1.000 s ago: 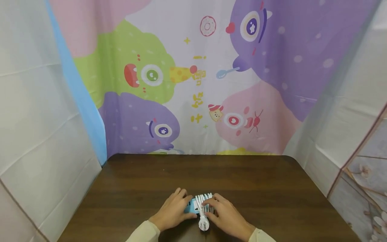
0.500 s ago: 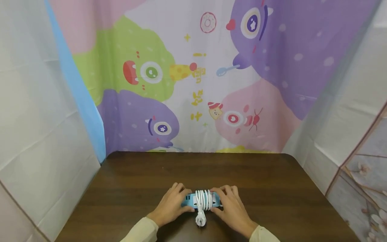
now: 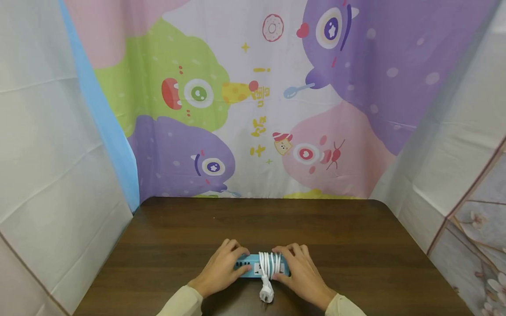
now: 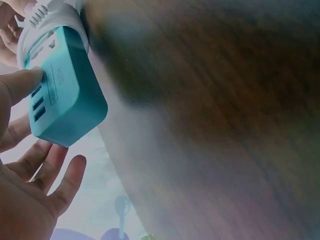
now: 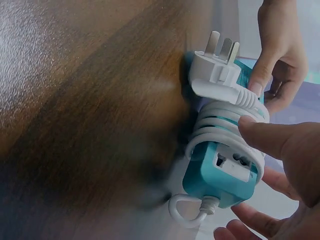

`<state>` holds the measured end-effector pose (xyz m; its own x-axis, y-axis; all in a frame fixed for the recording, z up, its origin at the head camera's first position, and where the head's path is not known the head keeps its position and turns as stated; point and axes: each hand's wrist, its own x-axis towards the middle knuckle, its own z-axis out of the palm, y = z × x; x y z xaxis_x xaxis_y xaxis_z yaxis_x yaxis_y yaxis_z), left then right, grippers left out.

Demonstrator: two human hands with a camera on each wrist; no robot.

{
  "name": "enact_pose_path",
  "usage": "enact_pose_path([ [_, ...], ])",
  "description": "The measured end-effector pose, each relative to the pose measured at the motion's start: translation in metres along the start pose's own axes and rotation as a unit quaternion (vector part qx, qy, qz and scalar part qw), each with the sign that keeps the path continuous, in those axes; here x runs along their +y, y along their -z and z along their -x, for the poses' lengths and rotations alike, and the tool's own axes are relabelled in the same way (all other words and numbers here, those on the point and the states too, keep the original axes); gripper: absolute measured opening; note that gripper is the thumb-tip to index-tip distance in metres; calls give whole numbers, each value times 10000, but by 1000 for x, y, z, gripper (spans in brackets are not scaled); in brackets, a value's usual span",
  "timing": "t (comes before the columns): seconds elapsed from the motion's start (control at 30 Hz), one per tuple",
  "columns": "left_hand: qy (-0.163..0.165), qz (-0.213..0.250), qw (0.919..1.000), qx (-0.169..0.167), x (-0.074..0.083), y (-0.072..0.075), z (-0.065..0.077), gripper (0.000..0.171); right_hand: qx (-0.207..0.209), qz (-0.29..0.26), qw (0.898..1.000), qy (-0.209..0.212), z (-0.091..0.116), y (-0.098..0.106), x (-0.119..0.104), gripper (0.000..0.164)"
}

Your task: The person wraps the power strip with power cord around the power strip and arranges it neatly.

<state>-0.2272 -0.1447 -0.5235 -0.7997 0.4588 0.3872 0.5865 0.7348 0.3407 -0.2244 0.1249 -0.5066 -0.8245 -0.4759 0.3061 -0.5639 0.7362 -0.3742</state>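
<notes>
A light-blue power strip (image 3: pixel 253 258) lies crosswise between both hands above the table's near part. White cord (image 3: pixel 271 265) is wound in several turns round its right half. The plug (image 3: pixel 266 293) hangs on the near side, its metal pins bare in the right wrist view. My left hand (image 3: pixel 221 270) holds the left end, thumb on the face beside the USB ports (image 4: pixel 39 107) and fingers at the far side. At the other end, my right hand (image 3: pixel 303 273) grips the strip, thumb against the cord turns; a short cord loop (image 5: pixel 187 212) comes out of that end.
The dark brown wooden table (image 3: pixel 253 224) stretches away beyond the hands. A curtain with cartoon monsters (image 3: pixel 261 109) hangs along its back edge, and pale cloth panels (image 3: pixel 47 153) stand at the sides.
My right hand has shifted from the cord turns to the strip's right end. My left hand has slid slightly left, baring more USB ports. The strip's face has tilted a little.
</notes>
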Motion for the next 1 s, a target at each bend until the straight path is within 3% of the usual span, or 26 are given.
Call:
enact_pose_path([
  [0.57,74,105,9999,16,-1,5,8,36,-179,-230,9995,135,2,3,-1,57],
  [0.83,97,-149,9998,-132,8,5,8,37,327,98,9992,185,0,-2,-9,50],
  [1.0,147,-306,9994,-113,9,3,9,36,615,26,9981,-69,-4,-10,-17,39],
])
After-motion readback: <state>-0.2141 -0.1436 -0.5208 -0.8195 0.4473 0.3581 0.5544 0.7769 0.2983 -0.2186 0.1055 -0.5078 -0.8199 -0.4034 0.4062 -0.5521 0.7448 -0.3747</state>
